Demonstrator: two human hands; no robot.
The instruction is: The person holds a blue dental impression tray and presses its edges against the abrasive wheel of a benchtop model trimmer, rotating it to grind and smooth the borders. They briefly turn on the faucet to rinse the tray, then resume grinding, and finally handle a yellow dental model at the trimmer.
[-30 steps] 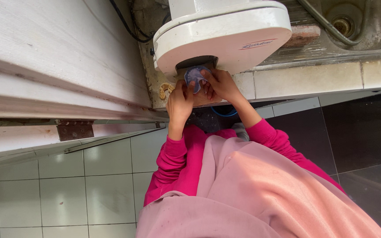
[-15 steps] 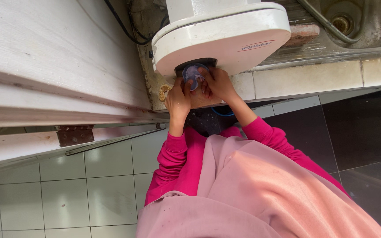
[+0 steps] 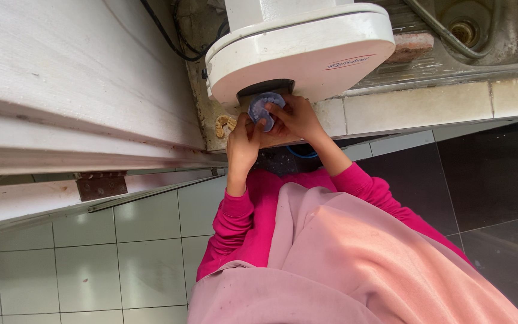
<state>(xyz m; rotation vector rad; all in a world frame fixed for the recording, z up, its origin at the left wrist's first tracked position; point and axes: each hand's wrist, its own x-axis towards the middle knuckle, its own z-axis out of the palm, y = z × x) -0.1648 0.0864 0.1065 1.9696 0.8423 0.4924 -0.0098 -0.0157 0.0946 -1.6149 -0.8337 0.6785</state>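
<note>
The white machine (image 3: 307,54) stood on the tiled worktop (image 3: 427,105), its rounded base overhanging the front edge. A steel sink (image 3: 481,30) lay behind it, toward the worktop's far right corner. Both hands met at the dark opening under the machine's base. The right hand (image 3: 298,117) and the left hand (image 3: 244,141) gripped a bluish dental cast (image 3: 263,108) with fingers closed around it, pressing it against the opening at the front edge.

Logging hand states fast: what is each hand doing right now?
Left hand: closed on the bluish dental cast, at the white machine.
Right hand: closed on the same cast, fingers on top.
</note>
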